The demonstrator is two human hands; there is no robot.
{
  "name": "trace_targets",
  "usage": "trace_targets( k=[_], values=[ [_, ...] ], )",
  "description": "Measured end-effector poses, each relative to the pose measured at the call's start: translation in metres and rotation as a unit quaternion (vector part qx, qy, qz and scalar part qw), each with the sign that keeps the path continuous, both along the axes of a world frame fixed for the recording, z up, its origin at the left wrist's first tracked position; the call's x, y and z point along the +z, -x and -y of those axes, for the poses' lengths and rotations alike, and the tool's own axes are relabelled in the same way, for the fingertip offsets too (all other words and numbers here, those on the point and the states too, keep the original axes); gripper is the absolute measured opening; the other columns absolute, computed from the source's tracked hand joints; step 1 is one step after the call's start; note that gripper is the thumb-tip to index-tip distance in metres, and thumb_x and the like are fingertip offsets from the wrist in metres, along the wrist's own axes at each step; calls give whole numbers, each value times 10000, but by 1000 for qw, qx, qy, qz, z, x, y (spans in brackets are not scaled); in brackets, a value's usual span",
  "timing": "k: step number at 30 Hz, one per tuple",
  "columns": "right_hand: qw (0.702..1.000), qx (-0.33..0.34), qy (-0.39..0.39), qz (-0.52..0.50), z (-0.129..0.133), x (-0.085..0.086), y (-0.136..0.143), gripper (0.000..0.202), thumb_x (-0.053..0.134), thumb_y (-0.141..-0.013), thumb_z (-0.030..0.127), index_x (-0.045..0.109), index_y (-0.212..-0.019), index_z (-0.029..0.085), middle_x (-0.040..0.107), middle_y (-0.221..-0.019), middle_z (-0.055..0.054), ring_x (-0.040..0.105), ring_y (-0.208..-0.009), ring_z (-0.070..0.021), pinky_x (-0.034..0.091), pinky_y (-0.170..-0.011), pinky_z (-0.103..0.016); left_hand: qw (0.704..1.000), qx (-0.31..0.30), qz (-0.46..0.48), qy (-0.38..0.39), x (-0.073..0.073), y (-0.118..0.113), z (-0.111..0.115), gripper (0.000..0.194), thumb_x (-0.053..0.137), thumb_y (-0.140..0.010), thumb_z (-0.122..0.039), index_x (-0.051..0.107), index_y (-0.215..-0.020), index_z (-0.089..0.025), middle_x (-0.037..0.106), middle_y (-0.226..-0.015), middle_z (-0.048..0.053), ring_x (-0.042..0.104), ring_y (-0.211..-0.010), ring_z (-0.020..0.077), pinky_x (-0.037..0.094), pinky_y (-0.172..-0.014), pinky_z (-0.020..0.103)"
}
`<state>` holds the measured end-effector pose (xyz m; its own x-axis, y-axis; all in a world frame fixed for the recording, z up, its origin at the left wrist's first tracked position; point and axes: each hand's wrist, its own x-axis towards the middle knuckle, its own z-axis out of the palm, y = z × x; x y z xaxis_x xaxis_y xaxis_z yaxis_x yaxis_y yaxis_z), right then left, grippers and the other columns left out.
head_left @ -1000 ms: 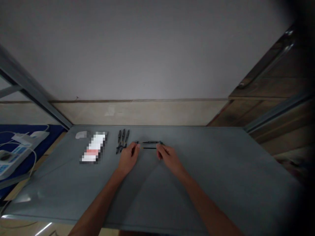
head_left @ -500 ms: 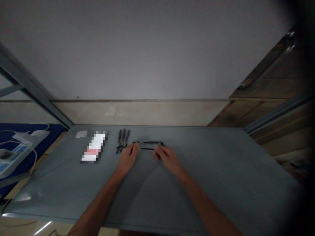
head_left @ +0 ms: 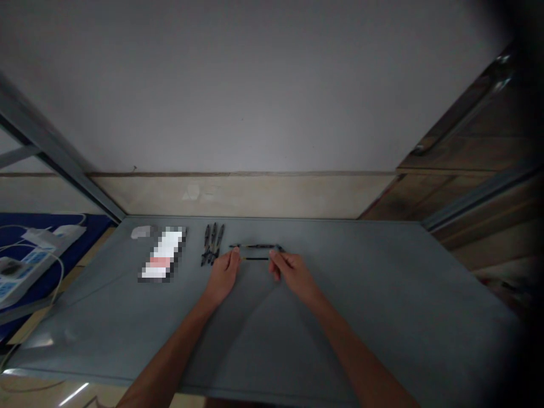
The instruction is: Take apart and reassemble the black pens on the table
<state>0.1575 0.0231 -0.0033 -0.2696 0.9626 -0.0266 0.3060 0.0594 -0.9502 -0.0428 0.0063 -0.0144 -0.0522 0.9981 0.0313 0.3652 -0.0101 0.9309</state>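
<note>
A thin black pen refill (head_left: 257, 259) with a yellowish end on the left spans the gap between my hands, roughly level. My left hand (head_left: 224, 273) pinches its left end between thumb and fingers. At the other end, the closed fingertips of my right hand (head_left: 294, 276) grip it and hide its tip. Just beyond lies a row of slim dark pen parts (head_left: 258, 246) on the grey table (head_left: 361, 294). Several dark pen pieces (head_left: 213, 235) lie side by side left of that row, close to my left hand.
A phone (head_left: 164, 255), blurred out, lies on the table's left, with a small pale object (head_left: 143, 232) behind it. Further left, a white power strip (head_left: 40, 258) with cables rests on a blue surface. A wall (head_left: 255, 195) stands behind the table; metal posts rise at both sides.
Both hands have shifted slightly right and toward me, still holding the refill. The right hand moved a little more, so slightly more of the refill shows.
</note>
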Motion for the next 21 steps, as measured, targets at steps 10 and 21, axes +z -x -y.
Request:
trace_targets(
  k=[10, 21],
  values=[
    [999, 18, -34, 0, 1, 0, 2, 340, 493, -898, 456, 619, -718, 198, 593, -608, -7, 547, -578, -139, 409, -567, -239, 989, 6, 132, 64, -1, -2, -4, 499, 372, -866, -643, 276, -604, -229, 238, -540, -62, 227, -442, 80, 204, -424, 248],
    [999, 10, -39, -29, 0, 2, 3, 247, 560, -852, 434, 648, -832, 204, 618, -700, -12, 581, -666, -154, 444, -627, -251, 997, 1, 73, 34, -4, 1, -3, 493, 333, -892, -622, 324, -606, -220, 308, -543, -46, 287, -464, 93, 234, -449, 250]
  ],
)
